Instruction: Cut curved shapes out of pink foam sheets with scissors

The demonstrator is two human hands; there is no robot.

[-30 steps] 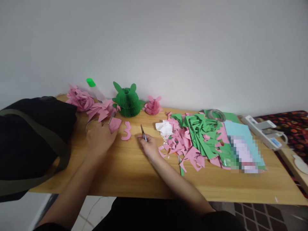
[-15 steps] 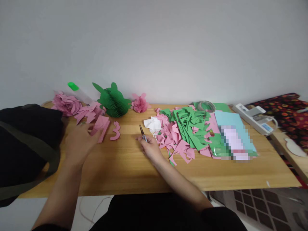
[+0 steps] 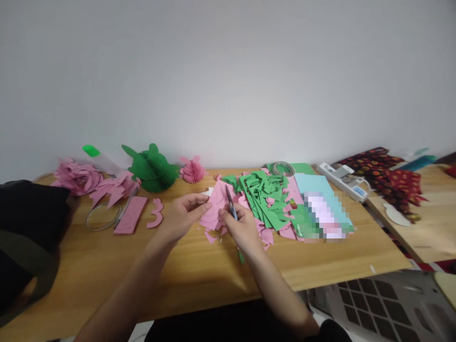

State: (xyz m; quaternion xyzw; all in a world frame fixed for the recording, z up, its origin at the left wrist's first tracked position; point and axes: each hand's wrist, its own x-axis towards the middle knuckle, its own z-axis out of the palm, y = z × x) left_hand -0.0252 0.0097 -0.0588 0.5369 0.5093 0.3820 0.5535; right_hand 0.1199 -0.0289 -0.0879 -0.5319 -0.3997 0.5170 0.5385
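Observation:
My left hand [image 3: 181,214] pinches the left edge of a pink paper piece [image 3: 214,202] with a curved outline on it. My right hand [image 3: 243,226] is closed on small scissors [image 3: 231,203], blades pointing up and away, at the paper's right side; its fingertips also reach the paper. Whether the blades touch the paper I cannot tell. Left of my hands lie a pink cut-out shape [image 3: 156,213] with rounded bumps and a pink folded paper strip [image 3: 131,216]. Green paper scraps [image 3: 265,197] are heaped just beyond my right hand.
At the back stand a green honeycomb paper figure [image 3: 153,168] and a smaller pink one [image 3: 192,169]. Pink paper pieces [image 3: 78,176] and a wire loop [image 3: 93,218] are on the left, beside a dark bag [image 3: 28,237]. Tape [image 3: 283,168] and a power strip [image 3: 342,180] are right.
My left hand has moved right from the pink strips and now holds a pink paper piece. The scissors in my right hand are beside it. The view has shifted right.

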